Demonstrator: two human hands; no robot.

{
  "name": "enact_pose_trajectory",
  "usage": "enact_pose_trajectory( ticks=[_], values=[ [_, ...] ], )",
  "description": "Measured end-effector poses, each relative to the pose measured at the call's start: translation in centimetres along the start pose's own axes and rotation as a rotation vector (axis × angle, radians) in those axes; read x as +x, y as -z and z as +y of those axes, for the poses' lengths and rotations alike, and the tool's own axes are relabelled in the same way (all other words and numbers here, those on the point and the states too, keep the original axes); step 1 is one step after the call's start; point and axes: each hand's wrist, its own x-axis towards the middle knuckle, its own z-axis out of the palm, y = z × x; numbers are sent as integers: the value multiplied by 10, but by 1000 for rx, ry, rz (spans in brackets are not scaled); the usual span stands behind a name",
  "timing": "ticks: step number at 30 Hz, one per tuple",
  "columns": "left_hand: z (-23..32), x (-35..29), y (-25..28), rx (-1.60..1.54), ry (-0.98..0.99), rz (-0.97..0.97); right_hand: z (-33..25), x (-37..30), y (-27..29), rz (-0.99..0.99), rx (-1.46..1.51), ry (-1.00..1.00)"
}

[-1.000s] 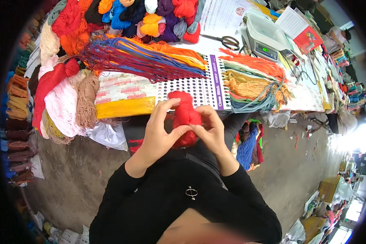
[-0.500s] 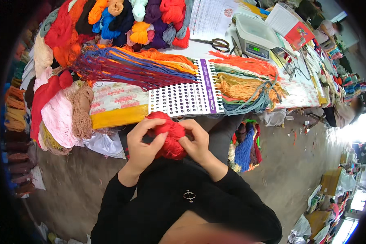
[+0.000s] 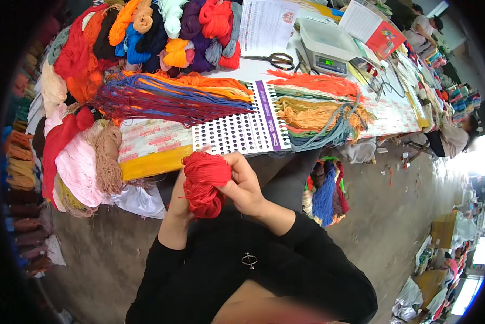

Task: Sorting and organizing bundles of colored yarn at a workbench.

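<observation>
A bunched skein of red embroidery thread (image 3: 206,186) is held up in front of my body, just off the table's near edge. My right hand (image 3: 243,186) pinches its right side, with the thumb in front and the fingers curled around. Behind the skein's left side is my left hand (image 3: 179,204), bearing the bundle; its fingers are mostly hidden by the thread. Just beyond lies a white punched thread card (image 3: 233,134) with a purple strip, strung with orange, blue and maroon threads (image 3: 172,97) leftward and orange, tan and grey-green threads (image 3: 312,110) rightward.
Skeins of many colours (image 3: 172,32) pile along the back left. Pink skeins (image 3: 80,167) hang over the left edge. Scissors (image 3: 275,60), a digital scale (image 3: 329,51) and printed sheets (image 3: 264,27) lie behind the card. More thread (image 3: 324,191) hangs below the table; another person (image 3: 423,29) is far right.
The red skein has turned and shifted slightly left. My left hand has gone from its front to behind it, and my right hand has moved a little left with it.
</observation>
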Motion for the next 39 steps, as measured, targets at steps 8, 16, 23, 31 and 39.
enact_pose_trajectory(
  ticks=[8, 16, 23, 31, 39],
  values=[
    [71, -59, 53, 270, 365, -91, -16, 10, 49, 435, 111, -106],
    [153, -90, 126, 1237, 428, 50, -38, 13, 48, 73, 176, -449],
    [79, -1, 64, 1130, -320, -123, -8, 25, 35, -17, -179, -643],
    [58, 8, 31, 385, 686, -559, -16, 15, 23, -118, -813, -280],
    [150, -82, 73, -77, -334, -384, 16, 11, 36, -271, -571, -429]
  ],
)
